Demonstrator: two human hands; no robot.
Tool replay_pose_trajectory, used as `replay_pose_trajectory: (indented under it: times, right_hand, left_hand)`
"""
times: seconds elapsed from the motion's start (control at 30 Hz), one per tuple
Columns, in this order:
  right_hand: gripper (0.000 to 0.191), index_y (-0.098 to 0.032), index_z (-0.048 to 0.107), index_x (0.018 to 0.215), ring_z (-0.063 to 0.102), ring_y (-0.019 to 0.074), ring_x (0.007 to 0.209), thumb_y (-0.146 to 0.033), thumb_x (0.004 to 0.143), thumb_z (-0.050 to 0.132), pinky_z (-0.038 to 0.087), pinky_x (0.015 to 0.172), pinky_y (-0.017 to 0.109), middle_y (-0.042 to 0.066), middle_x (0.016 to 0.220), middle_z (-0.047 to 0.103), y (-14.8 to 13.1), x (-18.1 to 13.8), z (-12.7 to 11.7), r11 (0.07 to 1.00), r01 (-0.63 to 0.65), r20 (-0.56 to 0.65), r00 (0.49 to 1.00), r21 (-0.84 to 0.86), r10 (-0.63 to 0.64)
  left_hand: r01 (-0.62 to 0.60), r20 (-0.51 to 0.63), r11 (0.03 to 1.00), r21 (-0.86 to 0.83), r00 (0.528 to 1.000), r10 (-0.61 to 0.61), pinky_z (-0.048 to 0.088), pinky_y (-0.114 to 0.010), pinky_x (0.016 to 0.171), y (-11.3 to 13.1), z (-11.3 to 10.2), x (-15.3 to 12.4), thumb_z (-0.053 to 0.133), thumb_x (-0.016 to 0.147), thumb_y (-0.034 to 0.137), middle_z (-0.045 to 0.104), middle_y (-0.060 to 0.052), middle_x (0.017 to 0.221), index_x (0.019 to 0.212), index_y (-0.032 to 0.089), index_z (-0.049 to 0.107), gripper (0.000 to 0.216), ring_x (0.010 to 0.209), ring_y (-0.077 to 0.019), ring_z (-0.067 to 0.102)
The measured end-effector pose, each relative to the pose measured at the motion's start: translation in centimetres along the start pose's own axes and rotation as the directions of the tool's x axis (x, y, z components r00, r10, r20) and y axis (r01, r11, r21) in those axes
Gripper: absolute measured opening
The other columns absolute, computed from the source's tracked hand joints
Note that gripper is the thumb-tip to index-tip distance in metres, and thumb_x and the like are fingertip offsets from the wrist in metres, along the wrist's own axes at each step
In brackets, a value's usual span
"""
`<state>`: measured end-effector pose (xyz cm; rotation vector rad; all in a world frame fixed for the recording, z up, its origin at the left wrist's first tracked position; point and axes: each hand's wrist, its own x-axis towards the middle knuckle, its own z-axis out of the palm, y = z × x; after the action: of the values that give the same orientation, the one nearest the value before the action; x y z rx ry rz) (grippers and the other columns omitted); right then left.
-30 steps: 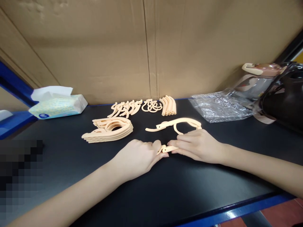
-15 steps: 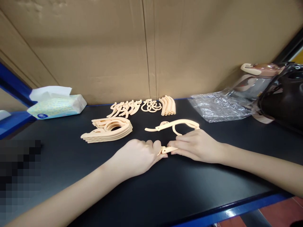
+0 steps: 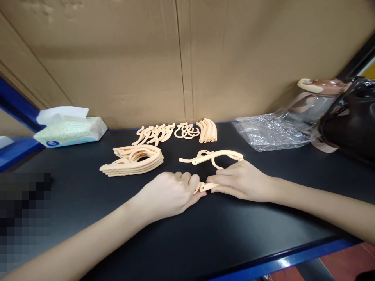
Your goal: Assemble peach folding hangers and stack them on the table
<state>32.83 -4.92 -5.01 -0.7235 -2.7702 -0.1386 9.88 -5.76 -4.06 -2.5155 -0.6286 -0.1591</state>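
Note:
Between my two hands is a cream plastic folding clothes hanger (image 3: pixel 218 155), partly hidden by my fingers. My left hand (image 3: pixel 172 193) is closed in a pinch on its near end, beside a small hinge with a hole. Wrapped round the near arm just to the right of that hinge is my right hand (image 3: pixel 241 180), also closed. The hanger's other arm curves above my right fingers, with a hook part sticking out to the left. A stack of folded hangers (image 3: pixel 131 162) lies beyond my left hand.
Along the back lie thin curved pieces (image 3: pixel 156 134), small hooks (image 3: pixel 186 130) and curved arm pieces (image 3: pixel 208 130). A tissue pack (image 3: pixel 70 130) is at left. Crumpled clear plastic (image 3: pixel 260 130), a clear bottle (image 3: pixel 315 103) and a dark bag (image 3: pixel 351 125) stand right. Cardboard (image 3: pixel 131 58) rises behind.
The upper arm of the hanger has tilted slightly, its right end shifting a little left and down. Both hands keep their hold in nearly the same place.

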Motion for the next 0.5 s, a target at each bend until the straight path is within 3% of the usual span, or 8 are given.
replay_pose_trajectory:
  times: [0.5]
  right_hand:
    - [0.031, -0.02, 0.059, 0.107, 0.058, 0.0106, 0.065, -0.034, 0.097, 0.033, 0.035, 0.055, 0.023, -0.001, 0.076, 0.064, -0.03, -0.14, 0.11, 1.0, -0.009, 0.036, 0.999, 0.027, 0.008]
  left_hand:
    - [-0.007, 0.018, 1.0, -0.013, 1.0, 0.008, 0.026, -0.029, 0.039, -0.19, -0.06, 0.15, 0.031, 0.095, 0.036, 0.048, 0.003, 0.053, 0.068, 0.019, 0.043, 0.034, 0.041, -0.0151, 0.052]
